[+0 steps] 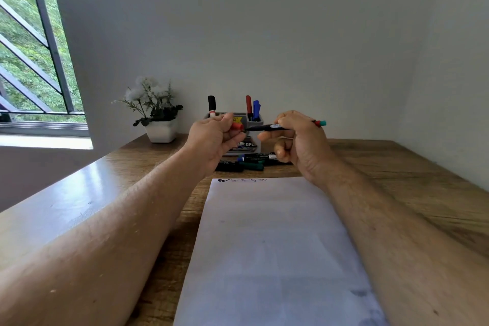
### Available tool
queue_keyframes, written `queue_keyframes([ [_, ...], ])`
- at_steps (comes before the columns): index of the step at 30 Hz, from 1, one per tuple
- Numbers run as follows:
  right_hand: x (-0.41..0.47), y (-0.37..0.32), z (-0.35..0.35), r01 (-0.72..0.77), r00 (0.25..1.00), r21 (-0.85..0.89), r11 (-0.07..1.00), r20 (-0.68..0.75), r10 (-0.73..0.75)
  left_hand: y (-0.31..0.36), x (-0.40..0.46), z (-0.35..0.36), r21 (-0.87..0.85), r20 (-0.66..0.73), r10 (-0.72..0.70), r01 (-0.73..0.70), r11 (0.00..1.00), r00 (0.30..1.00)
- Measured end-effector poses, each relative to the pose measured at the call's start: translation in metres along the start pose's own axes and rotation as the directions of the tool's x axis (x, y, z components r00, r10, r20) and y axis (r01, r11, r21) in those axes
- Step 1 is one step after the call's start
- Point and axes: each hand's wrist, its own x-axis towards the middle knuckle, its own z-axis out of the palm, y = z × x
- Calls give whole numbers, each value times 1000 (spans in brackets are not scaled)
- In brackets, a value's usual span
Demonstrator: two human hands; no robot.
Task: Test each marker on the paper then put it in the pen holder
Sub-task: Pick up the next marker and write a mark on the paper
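My right hand (pixel 299 137) grips a black-bodied marker (pixel 264 127) held level above the desk, its teal end cap sticking out to the right. My left hand (pixel 214 137) is closed on a red cap (pixel 237 126), just off the marker's left tip. Behind the hands stands the grey pen holder (pixel 255 122) with a black, a red and a blue marker upright in it. Several more markers (pixel 251 163) lie on the desk in front of the holder. The white paper (pixel 270 241) lies below my hands, with small scribbles (pixel 242 180) along its top edge.
A white pot of artificial flowers (pixel 158 114) stands left of the holder against the wall. The wooden desk (pixel 410 180) runs to the wall on the far and right sides. A barred window (pixel 34 47) is at the left.
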Motion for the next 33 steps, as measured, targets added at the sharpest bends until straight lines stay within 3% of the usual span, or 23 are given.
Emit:
queue_keyframes([
  [18,-1,-1,2,60,997,-29,998,47,-58,-1,3,-2,10,44,65,-66,998,997],
  [24,0,2,1,158,987,-147,976,16,-157,-1,8,-6,-11,-41,83,-83,996,996],
  [28,0,1,3,99,991,-91,991,105,-89,-1,9,-7,-43,-94,84,-89,995,992],
  [33,3,9,6,119,993,-362,924,68,-101,0,9,-8,-40,-84,142,-146,988,986],
])
